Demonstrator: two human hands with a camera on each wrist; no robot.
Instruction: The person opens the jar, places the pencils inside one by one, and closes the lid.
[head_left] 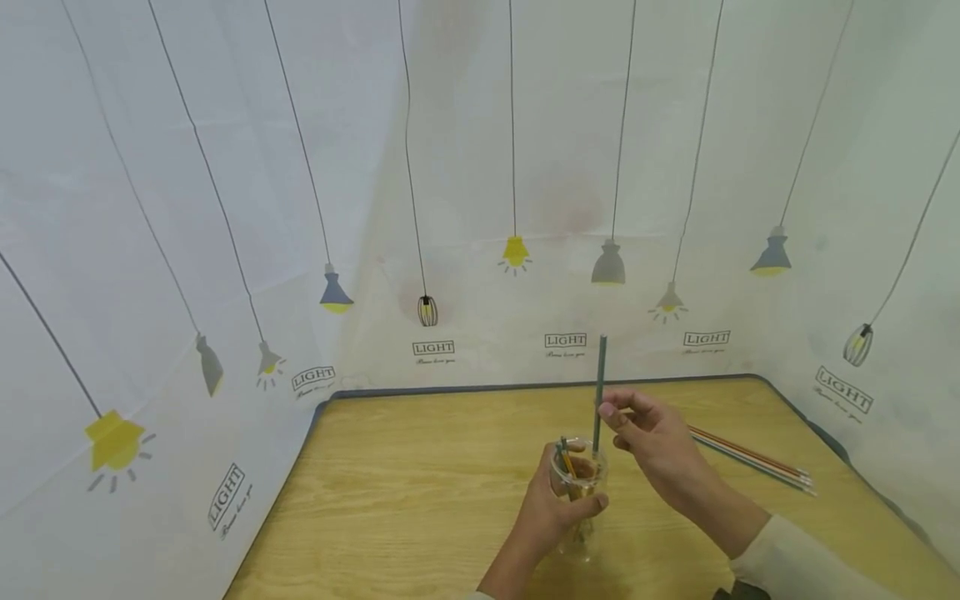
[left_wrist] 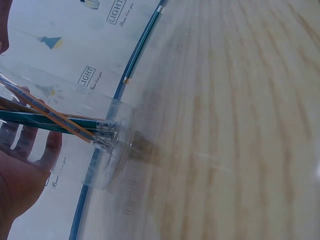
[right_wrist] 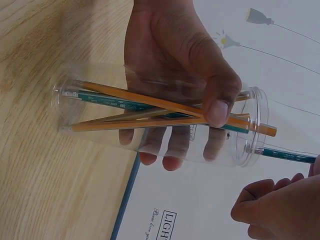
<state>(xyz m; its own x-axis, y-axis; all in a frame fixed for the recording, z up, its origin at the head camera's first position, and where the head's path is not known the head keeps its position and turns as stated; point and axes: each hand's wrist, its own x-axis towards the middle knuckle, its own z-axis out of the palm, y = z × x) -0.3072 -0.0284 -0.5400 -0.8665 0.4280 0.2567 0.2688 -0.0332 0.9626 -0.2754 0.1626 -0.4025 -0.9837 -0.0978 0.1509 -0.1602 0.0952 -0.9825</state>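
Observation:
A clear plastic jar [head_left: 583,546] stands on the table, gripped around its side by my left hand [head_left: 551,508]. Several orange and green pencils lean inside it; the right wrist view shows an orange pencil [right_wrist: 140,97] and a green pencil [right_wrist: 107,101] with their eraser ends at the jar's bottom. Between thumb and fingers, my right hand [head_left: 663,450] pinches another green pencil [head_left: 602,375], upright over the right side of the jar's mouth. Its metal eraser end is right at the rim [right_wrist: 248,149] in the right wrist view.
More pencils [head_left: 757,461], orange-brown, white and green, lie side by side on the wooden table [head_left: 390,492], right of the jar. White sheeting [head_left: 465,167] printed with hanging lamps encloses the back and sides. A dark blue edge [head_left: 480,389] runs along the table's back.

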